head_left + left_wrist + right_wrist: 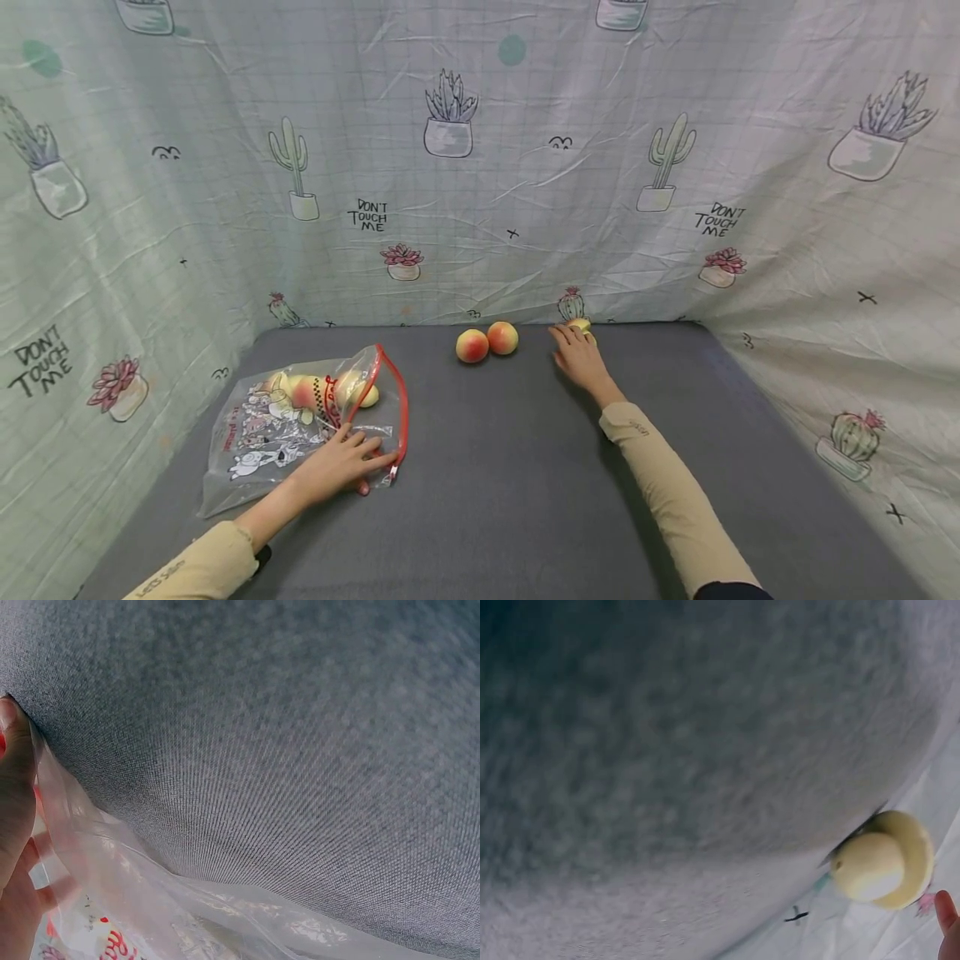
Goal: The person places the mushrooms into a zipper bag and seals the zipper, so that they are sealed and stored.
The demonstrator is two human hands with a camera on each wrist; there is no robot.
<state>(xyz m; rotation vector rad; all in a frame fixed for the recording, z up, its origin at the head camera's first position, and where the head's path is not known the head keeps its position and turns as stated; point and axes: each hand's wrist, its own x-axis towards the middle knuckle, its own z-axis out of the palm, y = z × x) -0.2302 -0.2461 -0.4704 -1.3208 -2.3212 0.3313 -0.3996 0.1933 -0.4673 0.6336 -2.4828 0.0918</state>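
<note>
Head view: grey mat [510, 483] covers the floor, cactus-print cloth backdrop [480, 167] walls it on three sides. Landmark = clear zip bag [300, 425] with red zipper edge, lying flat on the mat's near-left part; cartoon print on it, a few yellowish-pink fruits inside near its far end. Left hand [337, 467] rests on the bag's near-right corner by the zipper, fingers laid flat, thumb against the plastic in the left wrist view [15, 795]; looks like pressing, not a closed grasp. Two peaches [487, 342] sit touching each other, well right of the bag and farther back, near the backdrop. Right hand [579, 357] is farther right of them, at the mat's back edge, fingers extended onto a small yellowish fruit [581, 325]; mostly hidden there, so can't tell whether it's gripped or just touched. Right wrist view shows that fruit [881, 859] against the backdrop seam, one fingertip [946, 911] just beside it, not clearly touching.
</note>
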